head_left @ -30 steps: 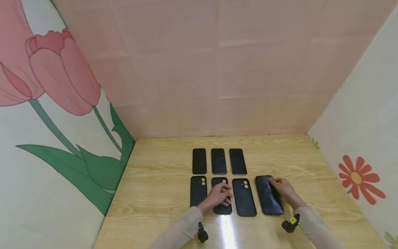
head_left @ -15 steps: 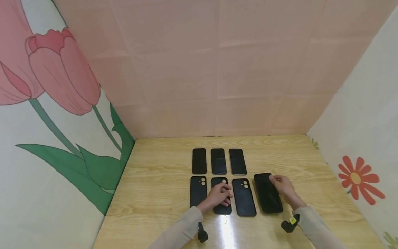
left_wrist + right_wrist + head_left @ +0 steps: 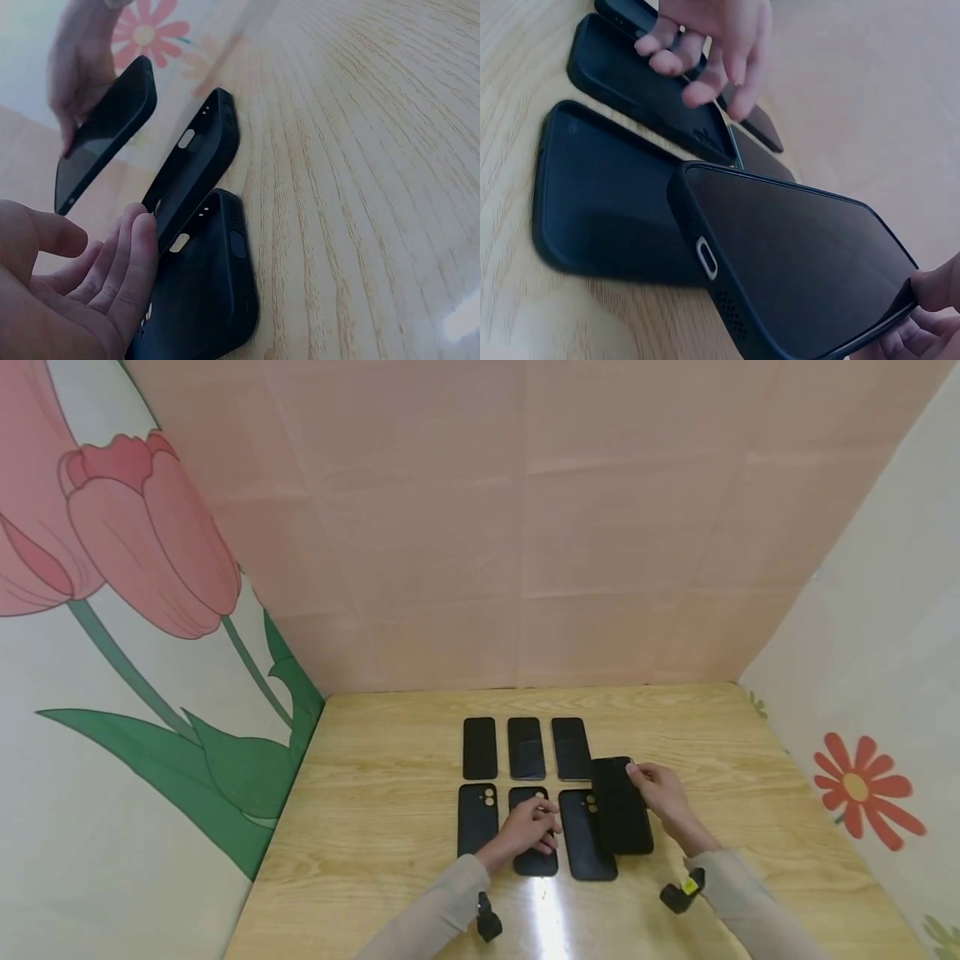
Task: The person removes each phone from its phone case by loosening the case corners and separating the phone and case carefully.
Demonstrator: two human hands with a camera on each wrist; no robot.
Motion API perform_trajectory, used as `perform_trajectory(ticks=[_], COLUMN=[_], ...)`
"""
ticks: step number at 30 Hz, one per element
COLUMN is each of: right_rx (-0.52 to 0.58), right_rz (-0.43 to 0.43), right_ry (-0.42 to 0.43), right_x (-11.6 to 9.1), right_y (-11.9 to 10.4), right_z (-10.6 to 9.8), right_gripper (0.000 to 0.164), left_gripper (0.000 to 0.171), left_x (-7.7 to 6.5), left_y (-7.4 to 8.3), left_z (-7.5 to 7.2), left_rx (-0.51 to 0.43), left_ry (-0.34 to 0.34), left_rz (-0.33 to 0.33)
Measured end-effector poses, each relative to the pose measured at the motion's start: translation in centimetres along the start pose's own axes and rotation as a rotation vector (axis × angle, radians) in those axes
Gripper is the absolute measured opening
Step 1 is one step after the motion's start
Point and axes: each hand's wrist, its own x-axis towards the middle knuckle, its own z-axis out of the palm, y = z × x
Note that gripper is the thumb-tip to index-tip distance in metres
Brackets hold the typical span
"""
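Note:
My right hand (image 3: 663, 793) pinches a phone in a black case (image 3: 795, 255) by its side edge, thumb over the screen. It is off the table, tilted, and in the head view overlaps the right-hand empty case (image 3: 581, 843). My left hand (image 3: 531, 825) is over the middle black case (image 3: 536, 865), its fingers loosely bent with nothing between them; whether it touches the case I cannot tell. Another black case (image 3: 477, 818) lies to its left, partly behind my wrist. The cases lie inside up, with camera cutouts at the far end.
Behind the cases lie three dark phones in a row: a left phone (image 3: 480, 748), a middle phone (image 3: 527, 748) and a right phone (image 3: 572, 748). The wooden table (image 3: 390, 777) meets a pink back wall (image 3: 450, 568). Flower-patterned walls stand on both sides.
My right hand has lifted the cased phone from the table's right side and moved it left and away from me. My left hand stays in place.

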Motion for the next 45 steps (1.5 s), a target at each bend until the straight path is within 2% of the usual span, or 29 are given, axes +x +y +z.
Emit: perform_trajectory(ticks=[9,17,20,25,29,37,45], right_rx=[0.051,0.181,0.185,0.188,0.223,0.273,0.265], right_rz=[0.014,0.005,0.001,0.009,0.014,-0.015,-0.066], right_ry=[-0.022,-0.054,-0.05,-0.036,-0.046,-0.051,-0.058], right_x=[0.3,0.0,-0.1,-0.1,-0.2,0.1,0.4], right_y=[-1.1,-2.6,-3.2,-3.9,-4.3,-4.3,-4.5], right_z=[2.5,4.9,5.8,7.0,7.8,8.6,8.7], right_gripper=[0.048,0.037,0.037,0.037,0.038,0.043,0.028], left_gripper=[0.029,0.044,0.044,0.04,0.038,0.026,0.019], left_x=[0.0,0.0,0.0,0.1,0.0,0.2,0.4], left_y=[0.2,0.6,0.8,1.0,1.0,0.9,1.1], left_z=[-0.1,0.2,0.3,0.2,0.2,0.1,-0.7], left_rx=[-0.015,-0.076,-0.08,-0.056,-0.044,-0.066,-0.032], left_ry=[-0.01,0.01,0.023,0.07,0.135,0.222,0.269], left_rz=[0.005,0.053,0.08,0.118,0.145,0.182,0.215])
